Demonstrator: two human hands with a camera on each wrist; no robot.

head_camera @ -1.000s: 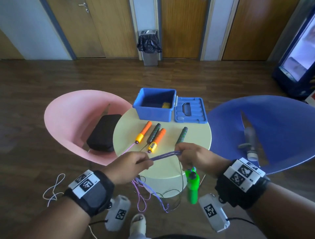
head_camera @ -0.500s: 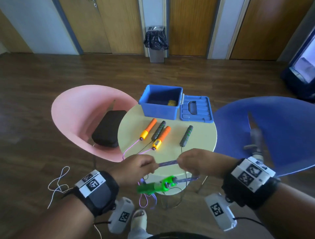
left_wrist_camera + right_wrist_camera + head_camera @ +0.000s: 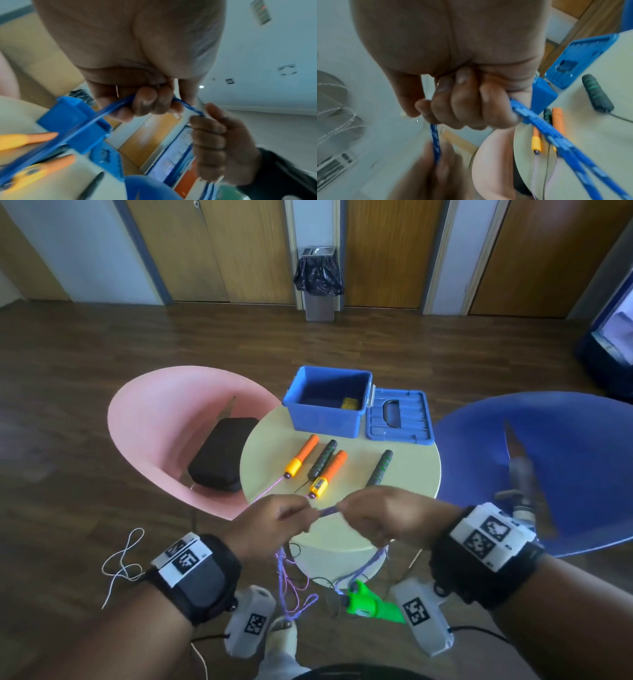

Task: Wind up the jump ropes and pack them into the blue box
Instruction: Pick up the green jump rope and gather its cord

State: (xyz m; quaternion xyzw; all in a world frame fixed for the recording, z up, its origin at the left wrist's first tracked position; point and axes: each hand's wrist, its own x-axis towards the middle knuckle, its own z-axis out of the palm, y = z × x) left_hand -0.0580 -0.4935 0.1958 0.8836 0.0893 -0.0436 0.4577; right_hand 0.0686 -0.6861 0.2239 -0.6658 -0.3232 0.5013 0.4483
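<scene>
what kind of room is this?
Probably an office break area or lobby: a row of wooden doors along the far wall, a lined bin between them, and plastic tub chairs around a small round table.

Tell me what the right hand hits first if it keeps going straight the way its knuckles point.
Most likely the left hand. The right hand points leftward along the short span of rope both hands grip, with nothing else between them. Depth is hard to judge, but they look level.

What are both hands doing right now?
Left hand: closed, gripping the purple-blue rope.
Right hand: closed, gripping the same rope; its green handle dangles below.
</scene>
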